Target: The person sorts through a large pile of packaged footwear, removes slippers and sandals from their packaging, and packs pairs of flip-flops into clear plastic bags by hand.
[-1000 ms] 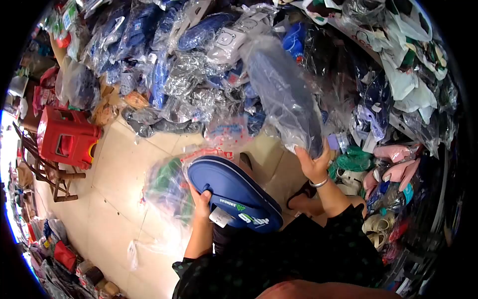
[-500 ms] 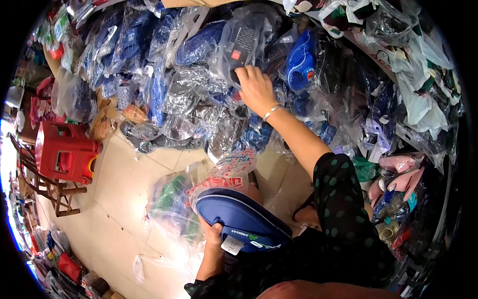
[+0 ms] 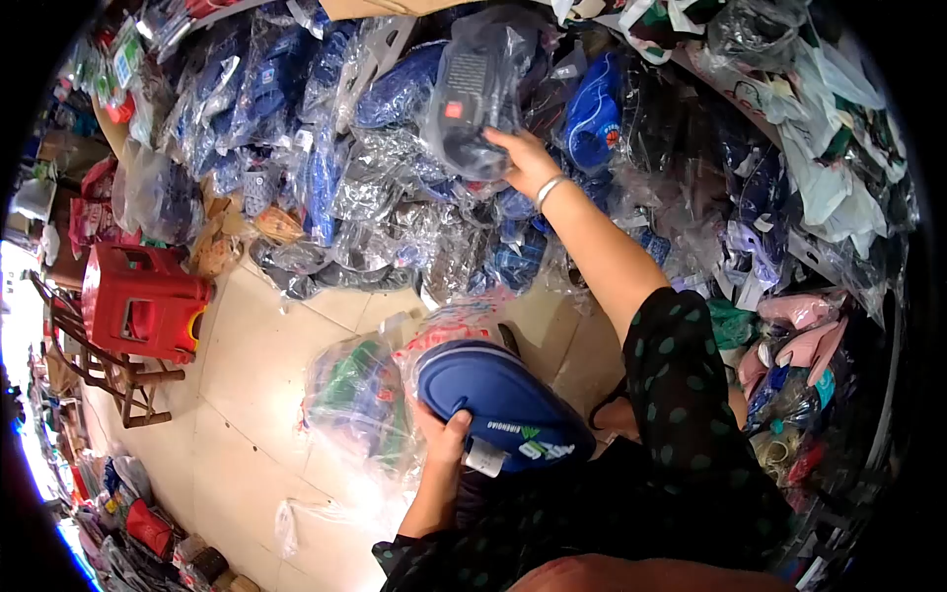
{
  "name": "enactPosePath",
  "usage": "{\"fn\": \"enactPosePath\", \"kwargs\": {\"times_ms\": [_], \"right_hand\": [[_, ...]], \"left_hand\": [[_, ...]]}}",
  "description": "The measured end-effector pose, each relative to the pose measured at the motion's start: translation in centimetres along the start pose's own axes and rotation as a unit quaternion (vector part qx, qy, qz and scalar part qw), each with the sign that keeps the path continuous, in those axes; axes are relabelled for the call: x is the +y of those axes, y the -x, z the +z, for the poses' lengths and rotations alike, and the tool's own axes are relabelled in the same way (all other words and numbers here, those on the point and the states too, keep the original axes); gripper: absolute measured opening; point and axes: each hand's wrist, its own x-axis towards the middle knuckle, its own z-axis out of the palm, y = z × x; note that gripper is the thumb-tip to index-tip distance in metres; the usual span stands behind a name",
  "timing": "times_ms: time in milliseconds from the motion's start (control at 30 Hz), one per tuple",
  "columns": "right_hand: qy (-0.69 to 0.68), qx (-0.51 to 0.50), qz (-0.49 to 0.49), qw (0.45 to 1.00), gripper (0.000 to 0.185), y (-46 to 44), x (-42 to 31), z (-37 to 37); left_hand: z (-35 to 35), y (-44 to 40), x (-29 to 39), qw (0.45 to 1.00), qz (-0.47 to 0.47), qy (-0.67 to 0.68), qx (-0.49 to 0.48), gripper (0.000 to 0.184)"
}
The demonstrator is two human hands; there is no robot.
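Observation:
My left hand [image 3: 444, 432] is closed around the side of a blue slipper [image 3: 493, 395], low in front of my body. White and green print and a small white tag [image 3: 485, 458] show on the slipper. My right hand [image 3: 525, 158] is stretched out to the pile, its fingers gripping the lower right edge of a dark grey slipper [image 3: 472, 118] in a clear plastic bag. That slipper has a red square label and its sole faces me. Just right of this hand lies a bright blue slipper [image 3: 592, 113] with an orange mark.
Bagged slippers [image 3: 266, 84] are heaped across the back. A red plastic stool [image 3: 143, 301] and a bamboo chair [image 3: 133, 390] stand on the left. Clear plastic bags [image 3: 355, 405] lie on the tiled floor [image 3: 237, 395]. Pink slippers [image 3: 804, 340] lie at right.
My right hand has shifted slightly right and its grip has turned; more of the grey slipper's lower end now shows. The blue slipper and my left hand appear a little higher and further right.

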Motion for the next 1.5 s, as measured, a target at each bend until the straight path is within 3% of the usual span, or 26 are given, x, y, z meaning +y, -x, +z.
{"fn": "enactPosePath", "kwargs": {"times_ms": [100, 167, 200, 233, 267, 400, 500, 567, 633, 700, 767, 800, 867, 900, 967, 1000, 1033, 1067, 1100, 1133, 1167, 1233, 1267, 1367, 1467, 1500], "right_hand": [[0.053, 0.023, -0.042, 0.997, 0.038, 3.0, 0.0, -3.2], [0.132, 0.028, -0.105, 0.985, 0.046, 9.7, -0.3, -5.3], [0.148, 0.036, -0.065, 0.986, 0.054, 10.0, -0.6, -5.6], [0.124, 0.021, -0.093, 0.988, 0.054, 15.2, 0.3, -7.9], [0.128, 0.046, -0.081, 0.987, 0.054, 18.9, 0.4, -8.6], [0.127, 0.064, -0.075, 0.987, 0.062, 29.1, 0.8, -10.8], [0.088, 0.139, -0.082, 0.983, 0.065, 36.9, 2.5, -13.6], [0.120, 0.166, -0.062, 0.977, 0.065, 42.4, 3.4, -16.5], [0.160, 0.172, -0.032, 0.972, 0.065, 45.0, 5.2, -17.6], [0.217, 0.195, -0.020, 0.956, 0.066, 47.3, 7.7, -17.7], [0.195, 0.185, 0.002, 0.963, 0.066, 47.4, 8.5, -17.5], [0.216, 0.168, 0.005, 0.962, 0.066, 48.0, 10.6, -18.2], [0.289, 0.123, -0.010, 0.949, 0.072, 47.1, 10.8, -17.2], [0.280, 0.122, -0.001, 0.952, 0.072, 47.8, 11.3, -16.8], [0.471, 0.081, 0.013, 0.878, 0.082, 47.4, 11.2, -16.6], [0.444, 0.088, -0.079, 0.888, 0.090, 47.9, 11.4, -16.6], [0.443, 0.088, -0.079, 0.889, 0.090, 46.9, 9.8, -16.0], [0.299, 0.070, -0.168, 0.937, 0.090, 46.7, 7.9, -14.6], [0.142, 0.057, -0.253, 0.955, 0.091, 47.1, 7.3, -13.6], [0.137, 0.061, -0.289, 0.945, 0.077, 46.8, 7.0, -13.2], [0.266, 0.090, -0.287, 0.916, 0.048, 47.4, 6.3, -13.9], [0.159, 0.103, -0.251, 0.949, 0.024, 47.9, 6.5, -14.3], [0.157, 0.107, -0.249, 0.950, 0.024, 48.3, 6.3, -13.9], [0.336, 0.151, -0.281, 0.886, 0.018, 49.2, 4.2, -12.3], [0.456, 0.127, -0.366, 0.801, 0.012, 49.9, 2.9, -10.4], [0.456, 0.132, -0.365, 0.801, 0.012, 49.9, 2.6, -10.4]], "left_hand": [[0.7, 0.3, -0.5, 0.996, 0.013, -0.093, 0.006, 0.100], [2.4, 0.7, -0.5, 0.909, 0.130, -0.396, -0.004, 0.088], [3.6, -0.1, -0.9, 0.944, 0.085, -0.315, -0.055, 0.085], [5.0, 0.1, -1.2, 0.965, 0.043, -0.231, -0.113, 0.081], [5.7, -0.1, -2.5, 0.962, 0.064, -0.227, -0.135, 0.070], [8.0, -2.2, -9.7, 0.933, 0.058, -0.299, -0.190, 0.069], [9.6, -3.2, -14.4, 0.915, 0.037, -0.323, -0.240, 0.067], [11.2, -3.4, -15.6, 0.923, -0.021, -0.275, -0.268, 0.062], [12.0, -3.9, -14.1, 0.946, -0.130, -0.094, -0.280, 0.058], [11.7, -3.1, -9.9, 0.901, -0.262, 0.170, -0.302, 0.055], [11.7, -1.7, -5.0, 0.851, -0.285, 0.275, -0.344, 0.052], [11.1, -0.1, -3.5, 0.898, -0.227, 0.151, -0.346, 0.051], [13.3, 1.4, -1.4, 0.939, -0.006, 0.029, -0.343, 0.038], [12.4, 2.5, -1.8, 0.941, -0.013, 0.021, -0.337, 0.038], [11.9, 3.6, -1.7, 0.935, 0.061, -0.048, -0.346, 0.027], [11.1, 6.6, -1.8, 0.895, 0.142, -0.078, -0.416, 0.022], [11.4, 7.4, -1.2, 0.904, 0.079, -0.054, -0.418, 0.019], [10.5, 8.4, -2.4, 0.885, 0.090, -0.033, -0.455, 0.015], [10.4, 10.3, -3.4, 0.784, 0.280, -0.164, -0.530, 0.010], [10.7, 10.9, -3.1, 0.801, 0.250, -0.163, -0.519, 0.008], [10.3, 11.5, -3.6, 0.761, 0.304, -0.212, -0.533, 0.007], [9.6, 12.2, -4.7, 0.807, 0.249, -0.172, -0.508, 0.010], [8.9, 11.9, -4.4, 0.821, 0.254, -0.177, -0.479, 0.010], [8.2, 11.3, -3.5, 0.830, 0.282, -0.209, -0.434, 0.009], [7.7, 11.5, -0.7, 0.827, 0.234, -0.282, -0.426, 0.010], [7.7, 11.3, 0.2, 0.780, 0.284, -0.343, -0.439, 0.013]]}}
